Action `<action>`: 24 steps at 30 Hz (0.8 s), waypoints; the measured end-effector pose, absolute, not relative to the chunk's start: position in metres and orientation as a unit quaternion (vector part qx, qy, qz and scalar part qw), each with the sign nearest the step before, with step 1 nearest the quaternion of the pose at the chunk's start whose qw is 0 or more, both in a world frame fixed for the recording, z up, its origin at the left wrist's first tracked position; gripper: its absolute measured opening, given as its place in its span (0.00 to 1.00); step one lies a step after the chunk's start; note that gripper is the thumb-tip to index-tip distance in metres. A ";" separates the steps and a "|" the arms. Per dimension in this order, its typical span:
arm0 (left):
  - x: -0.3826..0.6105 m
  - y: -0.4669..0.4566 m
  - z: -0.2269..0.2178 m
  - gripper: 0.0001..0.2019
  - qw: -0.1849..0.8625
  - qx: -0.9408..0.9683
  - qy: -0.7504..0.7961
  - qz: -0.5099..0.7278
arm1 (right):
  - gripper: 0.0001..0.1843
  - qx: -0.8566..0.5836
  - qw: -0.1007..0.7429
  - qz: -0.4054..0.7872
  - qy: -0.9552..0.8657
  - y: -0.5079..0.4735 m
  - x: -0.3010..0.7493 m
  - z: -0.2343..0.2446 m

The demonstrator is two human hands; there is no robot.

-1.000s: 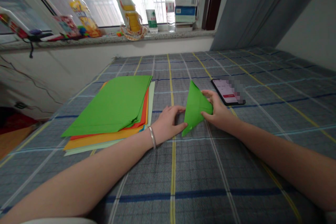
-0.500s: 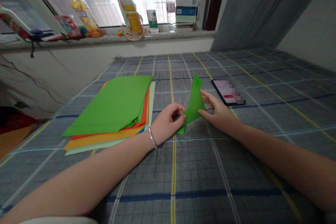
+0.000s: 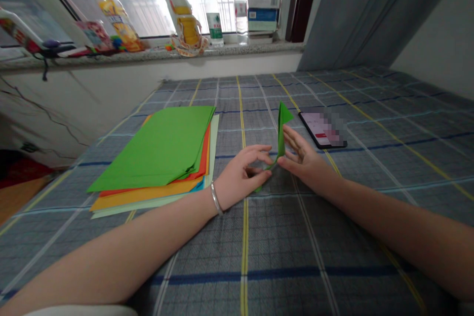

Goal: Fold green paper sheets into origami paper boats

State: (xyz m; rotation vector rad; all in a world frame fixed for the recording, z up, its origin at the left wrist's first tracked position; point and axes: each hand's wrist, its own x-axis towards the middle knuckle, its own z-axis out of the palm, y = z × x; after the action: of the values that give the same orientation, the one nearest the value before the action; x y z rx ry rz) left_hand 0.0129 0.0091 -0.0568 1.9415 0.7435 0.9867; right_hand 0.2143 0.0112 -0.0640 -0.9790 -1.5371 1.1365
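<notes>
On a gray plaid cloth [image 3: 281, 247], between a person's two bare hands, folded green paper [image 3: 282, 131] stands nearly upright, seen almost edge-on. Its pointed top leans a small triangular flap to the right; its lower part bends leftward, and a green corner shows beneath the left thumb. The left hand [image 3: 246, 173], with a silver bangle [image 3: 216, 198] at the wrist, grasps this lower part between thumb and curled fingers. The right hand [image 3: 304, 157] sets its thumb at the paper's near edge, its extended fingers against the right face; whether these fingers grip or merely support cannot be told from this angle.

Left of the hands lies a paper stack [image 3: 155, 148], green uppermost, with red, orange, blue and pale green edges exposed below. Beyond the right hand, a smartphone [image 3: 314, 128] lies face up, its screen partly pixelated. Along the granite windowsill [image 3: 229, 50], left to right, stand a tilted yellow-labeled bottle [image 3: 117, 17], a yellow drinking bottle [image 3: 188, 28], a green-capped water bottle [image 3: 213, 17], a second clear bottle [image 3: 241, 15] and a blue-and-white box [image 3: 263, 15].
</notes>
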 end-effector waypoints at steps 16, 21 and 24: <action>0.013 0.012 -0.061 0.19 0.460 0.748 0.313 0.362 | 0.39 -0.363 0.473 0.507 -0.623 0.010 0.212 -0.058; 0.014 0.015 -0.062 0.24 0.516 0.694 0.321 0.385 | 0.40 -0.367 0.473 0.509 -0.619 0.011 0.213 -0.058; 0.015 0.015 -0.061 0.25 0.523 0.685 0.326 0.389 | 0.41 -0.366 0.476 0.514 -0.613 0.010 0.212 -0.057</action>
State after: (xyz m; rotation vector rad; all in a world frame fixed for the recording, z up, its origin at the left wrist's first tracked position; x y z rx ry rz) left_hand 0.0151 0.0149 -0.0614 1.6393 0.7810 0.9327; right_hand 0.2123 0.0104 -0.0569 -0.8943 -1.4988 1.2562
